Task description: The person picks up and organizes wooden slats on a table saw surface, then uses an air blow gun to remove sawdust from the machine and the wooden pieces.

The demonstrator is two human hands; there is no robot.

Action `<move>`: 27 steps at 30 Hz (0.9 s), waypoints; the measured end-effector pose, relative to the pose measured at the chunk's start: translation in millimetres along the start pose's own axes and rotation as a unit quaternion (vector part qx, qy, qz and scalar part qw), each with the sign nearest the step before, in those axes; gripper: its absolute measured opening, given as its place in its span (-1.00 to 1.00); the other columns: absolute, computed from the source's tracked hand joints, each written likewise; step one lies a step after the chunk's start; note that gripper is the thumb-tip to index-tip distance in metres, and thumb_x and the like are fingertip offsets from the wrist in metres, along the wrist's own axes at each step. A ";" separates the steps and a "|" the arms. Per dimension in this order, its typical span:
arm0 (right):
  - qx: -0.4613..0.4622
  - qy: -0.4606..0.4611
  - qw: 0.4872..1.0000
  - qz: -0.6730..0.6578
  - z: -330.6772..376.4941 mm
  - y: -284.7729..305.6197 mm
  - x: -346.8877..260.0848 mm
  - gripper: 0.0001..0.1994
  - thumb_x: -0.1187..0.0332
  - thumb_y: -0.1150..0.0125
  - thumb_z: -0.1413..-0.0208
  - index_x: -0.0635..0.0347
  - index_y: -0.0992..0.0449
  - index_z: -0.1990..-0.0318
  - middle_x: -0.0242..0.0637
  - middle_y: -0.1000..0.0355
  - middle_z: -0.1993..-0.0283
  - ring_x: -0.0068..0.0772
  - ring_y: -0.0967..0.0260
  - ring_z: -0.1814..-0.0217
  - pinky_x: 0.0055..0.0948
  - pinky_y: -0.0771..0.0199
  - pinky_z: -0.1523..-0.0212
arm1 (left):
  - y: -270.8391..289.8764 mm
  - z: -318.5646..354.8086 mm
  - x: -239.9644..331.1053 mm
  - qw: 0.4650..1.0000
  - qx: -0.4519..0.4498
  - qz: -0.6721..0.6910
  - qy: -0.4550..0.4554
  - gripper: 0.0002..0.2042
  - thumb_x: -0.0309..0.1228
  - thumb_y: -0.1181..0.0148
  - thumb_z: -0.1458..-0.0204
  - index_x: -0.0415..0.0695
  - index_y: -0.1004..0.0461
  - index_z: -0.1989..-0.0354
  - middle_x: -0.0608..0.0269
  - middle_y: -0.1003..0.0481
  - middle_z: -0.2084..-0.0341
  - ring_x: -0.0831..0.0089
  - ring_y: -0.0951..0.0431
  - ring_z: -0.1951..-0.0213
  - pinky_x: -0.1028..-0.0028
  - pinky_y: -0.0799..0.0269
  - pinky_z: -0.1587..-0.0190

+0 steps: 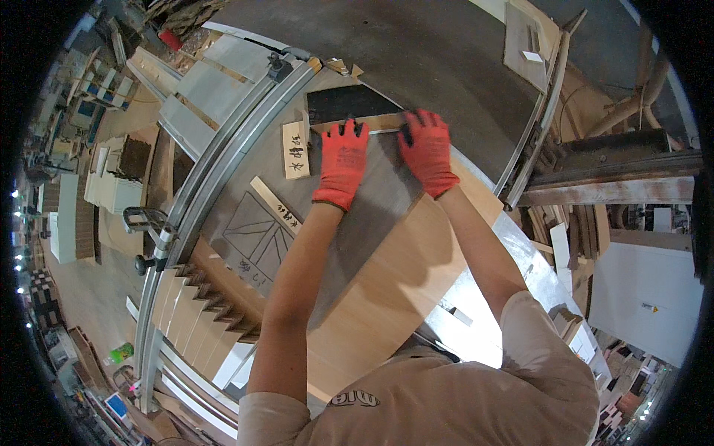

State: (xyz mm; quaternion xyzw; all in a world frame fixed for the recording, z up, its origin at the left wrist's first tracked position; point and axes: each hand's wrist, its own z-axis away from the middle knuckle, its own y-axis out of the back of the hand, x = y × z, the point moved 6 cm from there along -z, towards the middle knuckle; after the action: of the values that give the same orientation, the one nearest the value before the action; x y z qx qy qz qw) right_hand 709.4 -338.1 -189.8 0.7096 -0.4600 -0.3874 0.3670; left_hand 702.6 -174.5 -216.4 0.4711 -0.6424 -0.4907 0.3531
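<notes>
Both of my hands wear red work gloves with dark fingertips. My left hand [341,165] lies with its fingers spread at the near edge of a dark, slant-ended panel [338,104] that has a brown wooden strip [383,121] along its near side. At the strip's right end is my right hand [429,152], fingers apart and slightly blurred; no held thing shows in it. Left of my left hand lies a pale wood block [295,149] with handwriting. A thin marked wood strip [274,199] lies nearer, by a line drawing on the grey surface [253,230].
A large pale wood board [387,290] spans the area beneath my forearms. A curved-looking metal rail [223,149] with a clamp handle [152,227] runs along the left. Stacked notched boards [201,312] stand at lower left. A metal-framed edge [532,156] bounds the right.
</notes>
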 end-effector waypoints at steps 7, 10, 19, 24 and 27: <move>-0.054 0.060 0.997 0.007 -5.9 -20.9 -28.4 -0.61 0.34 -0.22 0.02 0.17 -0.48 -0.02 -0.15 -0.39 -0.03 -0.08 -0.31 -0.14 -0.14 -0.36 -0.15 | 0.6 -0.9 0.5 1.000 0.000 -0.022 0.008 -0.47 -0.29 -0.34 0.13 -0.02 -0.42 -0.11 0.17 -0.44 -0.10 0.08 -0.40 -0.09 0.11 -0.30 -0.13; -0.053 0.062 0.997 0.000 -3.0 -22.9 -24.2 -0.64 0.34 -0.18 -0.01 0.14 -0.49 -0.01 -0.14 -0.38 -0.04 -0.07 -0.33 -0.13 -0.15 -0.39 -0.15 | 2.1 -1.8 -0.6 1.000 0.016 -0.017 0.005 -0.45 -0.28 -0.36 0.14 -0.03 -0.42 -0.11 0.18 -0.43 -0.11 0.07 -0.40 -0.09 0.09 -0.29 -0.13; 0.027 -0.198 0.979 -0.036 26.7 6.6 45.3 -0.32 0.16 -0.48 0.21 0.06 -0.40 -0.16 -0.09 -0.27 -0.25 0.03 -0.21 -0.28 -0.08 -0.26 -0.25 | 1.4 4.5 -8.1 0.997 0.033 0.012 0.065 -0.50 -0.17 -0.33 0.07 0.07 -0.44 -0.10 0.32 -0.40 -0.16 -0.01 -0.36 -0.13 0.03 -0.30 -0.10; 0.041 -0.104 0.994 -0.016 15.4 13.9 32.5 -0.36 0.17 -0.46 0.18 0.14 -0.42 -0.12 -0.07 -0.34 -0.16 0.02 -0.25 -0.23 -0.09 -0.30 -0.20 | 1.5 4.2 -4.5 0.997 0.018 0.007 0.072 -0.46 -0.19 -0.37 0.11 0.08 -0.41 -0.12 0.33 -0.38 -0.18 0.04 -0.36 -0.14 0.05 -0.30 -0.11; 0.005 0.091 0.994 -0.064 4.6 10.3 -34.0 -0.57 0.26 -0.31 0.07 0.18 -0.48 0.00 -0.10 -0.38 -0.04 -0.03 -0.29 -0.16 -0.13 -0.33 -0.16 | 2.5 2.3 -5.8 0.998 0.025 0.013 0.064 -0.49 -0.29 -0.34 0.12 0.05 -0.43 -0.09 0.29 -0.38 -0.18 0.05 -0.38 -0.12 0.06 -0.32 -0.11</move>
State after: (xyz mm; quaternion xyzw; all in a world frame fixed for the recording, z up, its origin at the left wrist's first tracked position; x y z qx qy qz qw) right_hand 692.2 -310.1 -175.5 0.7719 -0.3804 -0.3418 0.3776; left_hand 701.6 -168.1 -214.6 0.5019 -0.6361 -0.4392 0.3879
